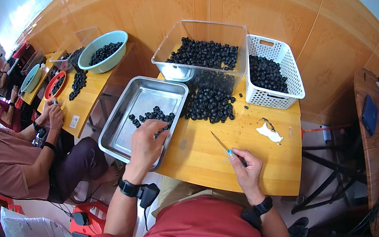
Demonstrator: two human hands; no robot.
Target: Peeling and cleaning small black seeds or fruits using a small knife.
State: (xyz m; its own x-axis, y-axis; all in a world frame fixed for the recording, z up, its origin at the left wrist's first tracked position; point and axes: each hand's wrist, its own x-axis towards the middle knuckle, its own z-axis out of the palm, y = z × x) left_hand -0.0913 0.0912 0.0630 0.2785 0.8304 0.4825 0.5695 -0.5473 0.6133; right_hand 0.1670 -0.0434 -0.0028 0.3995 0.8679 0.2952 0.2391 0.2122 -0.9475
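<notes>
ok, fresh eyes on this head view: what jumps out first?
First, the small black pieces: a loose heap mid-table, with more in the clear bin behind and the white perforated basket at its right. Next, the thin-bladed tool in the right grip, its tip pointing away and leftward. Then the shiny metal tray on the left, the left grip over its black pieces.

We have a yellow wooden table (pixel 282 169) before us. Directly on it we see a metal tray (pixel 143 97) jutting past the left edge, a clear plastic box (pixel 206 69) and white basket (pixel 270 100) at the back, heaped black pieces (pixel 208 106), dark crumbs (pixel 255 119) and a white scrap (pixel 270 133).
</notes>
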